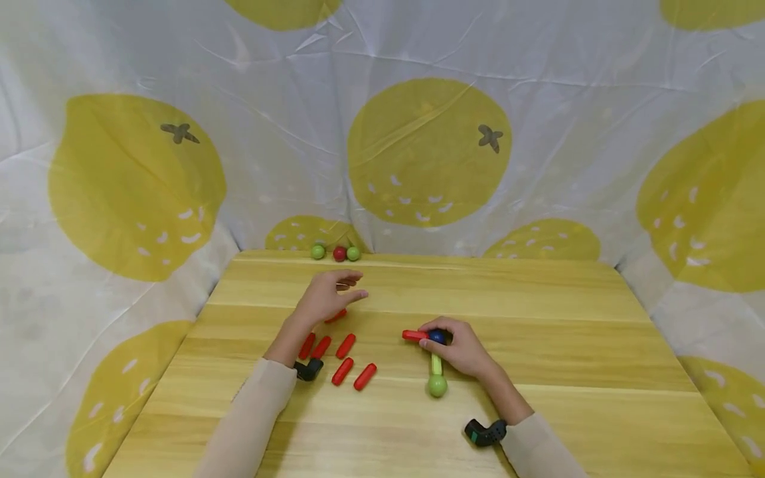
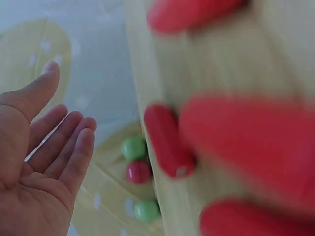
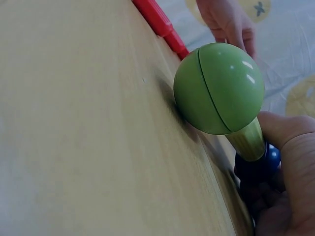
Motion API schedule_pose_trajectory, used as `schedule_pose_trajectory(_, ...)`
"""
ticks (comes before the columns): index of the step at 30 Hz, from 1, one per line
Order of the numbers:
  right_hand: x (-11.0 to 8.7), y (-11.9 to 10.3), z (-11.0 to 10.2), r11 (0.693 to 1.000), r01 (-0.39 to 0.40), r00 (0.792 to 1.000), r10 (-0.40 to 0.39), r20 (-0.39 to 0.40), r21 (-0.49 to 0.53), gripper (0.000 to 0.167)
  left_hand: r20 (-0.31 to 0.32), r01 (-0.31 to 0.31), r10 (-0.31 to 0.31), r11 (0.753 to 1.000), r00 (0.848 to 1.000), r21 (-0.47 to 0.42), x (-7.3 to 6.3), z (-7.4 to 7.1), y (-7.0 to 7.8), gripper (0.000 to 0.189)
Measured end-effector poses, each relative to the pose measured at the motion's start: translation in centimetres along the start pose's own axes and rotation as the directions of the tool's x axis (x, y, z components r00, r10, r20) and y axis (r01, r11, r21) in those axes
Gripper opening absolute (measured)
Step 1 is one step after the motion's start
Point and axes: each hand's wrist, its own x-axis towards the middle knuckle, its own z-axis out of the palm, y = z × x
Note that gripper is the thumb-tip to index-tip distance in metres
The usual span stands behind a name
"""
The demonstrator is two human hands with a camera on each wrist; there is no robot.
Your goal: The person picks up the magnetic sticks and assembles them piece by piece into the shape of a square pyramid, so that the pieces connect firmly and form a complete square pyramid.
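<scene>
My right hand (image 1: 459,346) grips a small built piece by its blue ball (image 1: 438,336). A red rod (image 1: 413,335) sticks out leftward from that ball, and a yellow-green rod (image 1: 436,364) runs toward me to a green ball (image 1: 438,386). In the right wrist view the green ball (image 3: 219,88) hides part of the piece. My left hand (image 1: 323,297) is raised over the table, fingers extended and thumb apart, palm bare in the left wrist view. Beneath and around it lie loose red rods, one (image 1: 337,317) partly covered by the hand.
Several red rods (image 1: 345,346) lie spread left of centre on the wooden table (image 1: 568,318). At its back edge sit a green ball (image 1: 317,251), a red ball (image 1: 339,253) and another green ball (image 1: 354,253). A lemon-print cloth (image 1: 556,166) hangs behind.
</scene>
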Motion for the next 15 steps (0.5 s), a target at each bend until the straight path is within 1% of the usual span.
schedule_pose_trajectory(4, -0.1, 0.2, 0.3, 1.0, -0.005, 1.0, 0.005, 0.013, 0.001, 0.021, -0.044, 0.035, -0.033, 0.999, 0.998, 0.036, 1.0, -2.4, -2.2, 0.055)
schedule_pose_trajectory(8, -0.2, 0.4, 0.2, 1.0, 0.005, 1.0, -0.005, 0.012, 0.001, 0.021, -0.081, 0.06, -0.053, 0.994, 0.995, 0.092, 2.2, -4.2, -4.2, 0.058)
schedule_pose_trajectory(11, -0.1, 0.5, 0.1, 1.0, 0.019, 1.0, -0.019, 0.0, -0.008, 0.022, -0.111, 0.086, -0.069, 0.984, 0.991, 0.154, 3.2, -5.0, -5.4, 0.061)
schedule_pose_trajectory(15, 0.0, 0.4, 0.1, 1.0, 0.018, 1.0, -0.018, 0.007, -0.007, 0.021, -0.122, 0.112, -0.087, 0.968, 0.989, 0.224, 4.2, -5.6, -6.9, 0.063)
